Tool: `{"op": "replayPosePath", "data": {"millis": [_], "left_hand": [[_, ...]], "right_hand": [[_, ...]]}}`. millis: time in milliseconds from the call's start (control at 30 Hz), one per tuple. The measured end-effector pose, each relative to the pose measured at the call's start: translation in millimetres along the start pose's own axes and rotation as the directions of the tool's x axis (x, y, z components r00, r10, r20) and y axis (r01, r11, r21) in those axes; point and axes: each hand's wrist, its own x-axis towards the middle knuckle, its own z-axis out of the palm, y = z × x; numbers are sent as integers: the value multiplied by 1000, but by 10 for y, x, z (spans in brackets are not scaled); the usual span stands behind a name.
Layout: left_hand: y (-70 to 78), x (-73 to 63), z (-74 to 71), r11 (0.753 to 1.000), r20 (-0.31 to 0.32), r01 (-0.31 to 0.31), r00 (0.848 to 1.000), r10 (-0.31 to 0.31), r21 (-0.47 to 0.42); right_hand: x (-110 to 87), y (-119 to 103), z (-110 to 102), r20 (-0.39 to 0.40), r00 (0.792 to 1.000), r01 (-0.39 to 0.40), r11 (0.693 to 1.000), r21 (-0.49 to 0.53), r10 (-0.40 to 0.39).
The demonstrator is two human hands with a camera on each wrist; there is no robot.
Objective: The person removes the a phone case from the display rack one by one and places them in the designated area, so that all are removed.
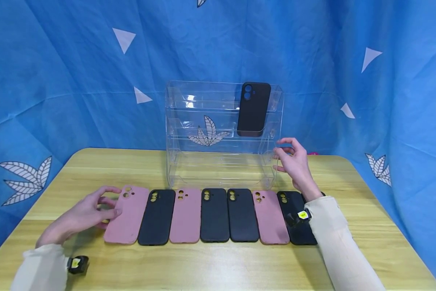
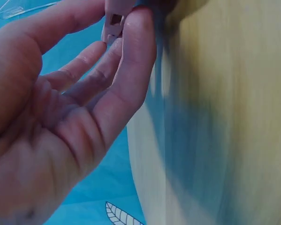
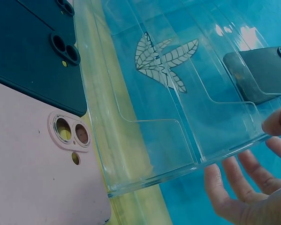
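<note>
At the left end of a row on the table, a pink phone case (image 1: 130, 216) lies back up. My left hand (image 1: 92, 212) pinches its left edge between thumb and fingers. The left wrist view shows only a corner of the pink case between the fingertips. My right hand (image 1: 295, 161) is beside the right wall of a clear acrylic display rack (image 1: 170, 161), fingers loosely bent and nothing held. Whether its fingertips touch that wall, I cannot tell. A black phone case (image 1: 254, 107) leans in the rack's upper right part.
Several more cases make up the row before the rack, among them a black case (image 1: 156, 218), a pink case (image 1: 185, 216) and another pink case (image 1: 271, 218). My right sleeve (image 1: 338, 230) passes over the row's right end. A blue curtain (image 1: 76, 81) hangs behind the wooden table (image 1: 203, 268).
</note>
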Motion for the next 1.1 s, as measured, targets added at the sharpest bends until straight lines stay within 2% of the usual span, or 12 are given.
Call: {"op": "replayPosePath", "data": {"millis": [100,433,733,933,1100], "left_hand": [[3,12,-4,999,-17,16,1000,-16,34],[-46,56,-3,994,-53,18,999,-12,110],[20,38,-46,989,-58,20,998,-12,145],[135,17,-87,989,-91,-73,992,85,128],[263,40,-81,982,-132,-179,974,186,61]], "right_hand": [[1,-2,0,0,1000,-3,1000,-1,3],[-2,-5,0,3,1000,-11,1000,0,11],[2,1,4,5,1000,-2,1000,3,2],[0,10,12,-5,1000,3,1000,-6,-3],[-3,21,13,-6,1000,15,1000,-6,-15]]}}
